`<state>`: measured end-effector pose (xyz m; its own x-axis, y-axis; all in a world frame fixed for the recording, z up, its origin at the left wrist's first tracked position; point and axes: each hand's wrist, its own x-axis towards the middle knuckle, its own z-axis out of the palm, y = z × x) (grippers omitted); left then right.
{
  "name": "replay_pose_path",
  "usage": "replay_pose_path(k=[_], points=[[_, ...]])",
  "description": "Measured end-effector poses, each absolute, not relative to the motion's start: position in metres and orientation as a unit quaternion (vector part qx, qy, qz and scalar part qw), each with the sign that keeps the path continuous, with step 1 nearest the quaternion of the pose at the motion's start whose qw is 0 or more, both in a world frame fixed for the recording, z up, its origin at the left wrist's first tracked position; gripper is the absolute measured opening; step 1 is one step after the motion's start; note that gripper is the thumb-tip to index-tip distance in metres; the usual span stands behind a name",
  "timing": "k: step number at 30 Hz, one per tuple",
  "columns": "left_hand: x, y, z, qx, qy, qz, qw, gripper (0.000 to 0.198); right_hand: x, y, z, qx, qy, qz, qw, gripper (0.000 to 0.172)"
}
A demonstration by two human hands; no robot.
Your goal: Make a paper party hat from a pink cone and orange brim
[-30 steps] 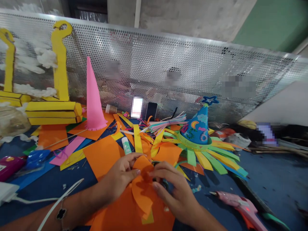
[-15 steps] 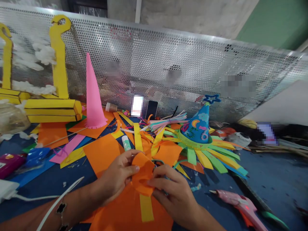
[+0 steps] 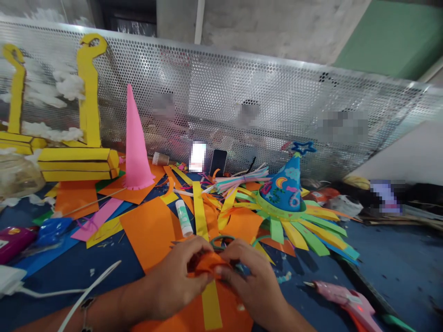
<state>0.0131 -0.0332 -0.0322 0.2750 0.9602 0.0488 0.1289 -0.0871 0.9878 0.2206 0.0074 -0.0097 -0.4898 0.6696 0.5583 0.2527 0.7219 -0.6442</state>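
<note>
Remotely, I see the left hand (image 3: pixel 178 279) and right hand (image 3: pixel 254 276), fingers clamped on curled orange paper (image 3: pixel 209 262), presumably against its springing flat.

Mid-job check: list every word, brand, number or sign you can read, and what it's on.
No text reads clearly.
Glue stick: label print too small.
Blue cone hat: one shape resembles "6"; cannot confirm it's a number.
Pink glue gun: label unreadable.
Lit screen at the back: pixelated, unreadable.
Orange paper between left hand and right hand: no writing visible.
</note>
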Motion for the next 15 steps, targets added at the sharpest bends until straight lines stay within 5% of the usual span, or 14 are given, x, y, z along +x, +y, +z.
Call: replay_pose_path(k=[4,9,15], points=[[0.01,-0.027,-0.023,0.634,0.46,0.38,0.492,0.013,0.221,0.009,-0.007,-0.243,-0.855,0.261,0.377,0.015],[-0.003,-0.01,-0.009,0.454,0.434,0.48,0.613,0.03,0.233,0.019,-0.006,-0.372,-0.872,0.159,0.275,0.022],[-0.011,0.005,-0.016,0.326,0.423,0.584,0.612,0.038,0.239,0.024,-0.002,-0.398,-0.899,0.14,0.117,0.029]])
